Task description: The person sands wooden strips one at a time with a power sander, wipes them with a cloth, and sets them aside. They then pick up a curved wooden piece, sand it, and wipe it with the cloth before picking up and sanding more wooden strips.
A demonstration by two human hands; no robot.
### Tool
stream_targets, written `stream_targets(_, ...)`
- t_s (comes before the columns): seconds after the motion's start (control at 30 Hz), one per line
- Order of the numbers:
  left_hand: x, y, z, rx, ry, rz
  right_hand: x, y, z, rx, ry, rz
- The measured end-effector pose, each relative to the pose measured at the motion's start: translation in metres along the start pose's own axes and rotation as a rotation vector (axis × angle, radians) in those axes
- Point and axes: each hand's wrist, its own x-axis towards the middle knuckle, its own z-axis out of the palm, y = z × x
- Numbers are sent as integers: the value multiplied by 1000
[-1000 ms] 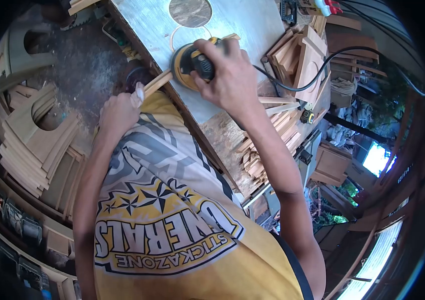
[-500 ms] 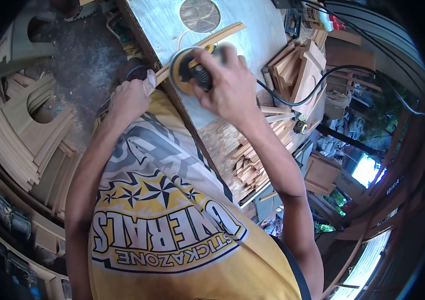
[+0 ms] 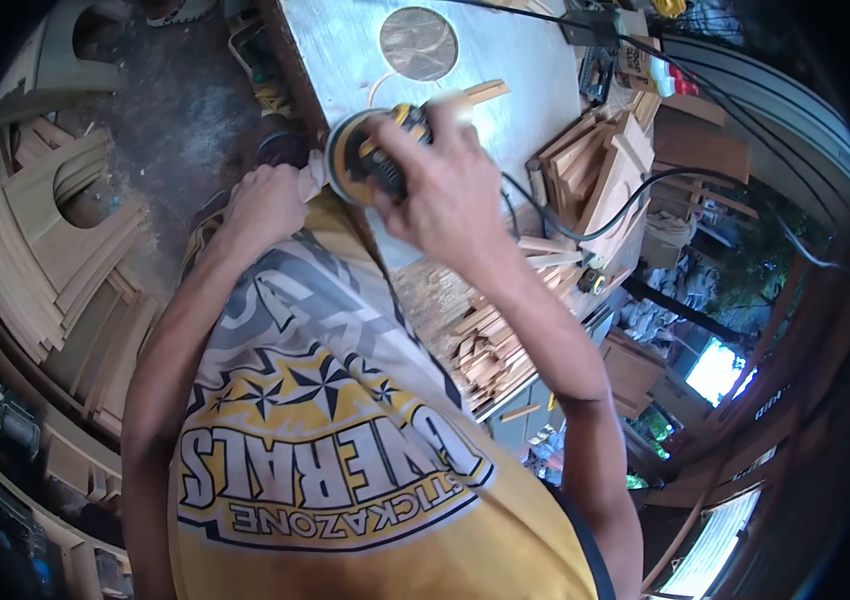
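My right hand is wrapped around a yellow-and-black random orbital sander, whose round pad lies over a thin wooden strip. Only the strip's far end shows, sticking out past my fingers; the sander covers its middle. At the edge of the board, my left hand is closed on the near end of the strip. Something white wraps its thumb or fingertip. Under the sander is a pale flat board with a round cutout.
Wood pieces are piled right of the board, and offcuts lie lower on the bench. A black cord loops away to the right. Curved wooden panels are stacked on the left. Bottles stand at upper right.
The sander and my right hand have moved slightly left and toward me along the strip, covering more of its near part. The view has shifted a little.
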Motion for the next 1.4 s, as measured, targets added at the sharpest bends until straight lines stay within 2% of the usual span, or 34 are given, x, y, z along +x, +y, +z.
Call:
stream_targets(0.2, 11, 7, 3, -10, -5, 26, -5, 4, 0, 17, 28, 5)
stream_targets(0.3, 9, 10, 0, 1, -39, 6, -5, 4, -1, -30, -21, -11)
stream_targets(0.4, 6, 7, 9, 50, -37, 93, 3, 23, -5, -3, 28, 26)
stream_targets(0.43, 5, 2, 11, 54, -39, 105, 5, 32, -7, -27, 24, 55)
stream_targets(0.5, -2, -10, 15, -3, -85, -46, 9, 50, -7, -50, 20, 105)
stream_targets(0.6, -22, -13, 5, 21, -51, -92, 15, 71, -10, -61, -5, 188)
stream_targets(0.7, -29, -35, 13, 49, 8, -88, 18, 96, -14, -91, -26, 327)
stream_targets(0.8, -41, -54, 11, 78, 20, -73, 22, 135, -15, -83, 66, 374)
stream_targets(0.87, -54, -71, 18, 174, 114, -79, 26, 154, -18, -117, 137, 416)
stream_targets(1.0, -118, -80, -29, 309, 162, -109, 34, 187, -6, -135, 254, 424)
stream_targets(1.07, -148, -103, -47, 200, 358, -209, 39, 186, -5, -108, 240, 456)
stream_targets(1.1, -156, -104, -56, 223, 377, -220, 40, 187, -4, -70, 255, 447)
stream_targets(1.17, -165, -100, -74, 29, 509, -162, 45, 182, 2, -15, 288, 437)
stream_targets(1.27, -168, -100, -93, 9, 490, -112, 40, 174, 2, -65, 306, 426)
stream_targets(1.4, -159, -89, -106, -42, 547, -10, 34, 158, 1, -34, 229, 483)
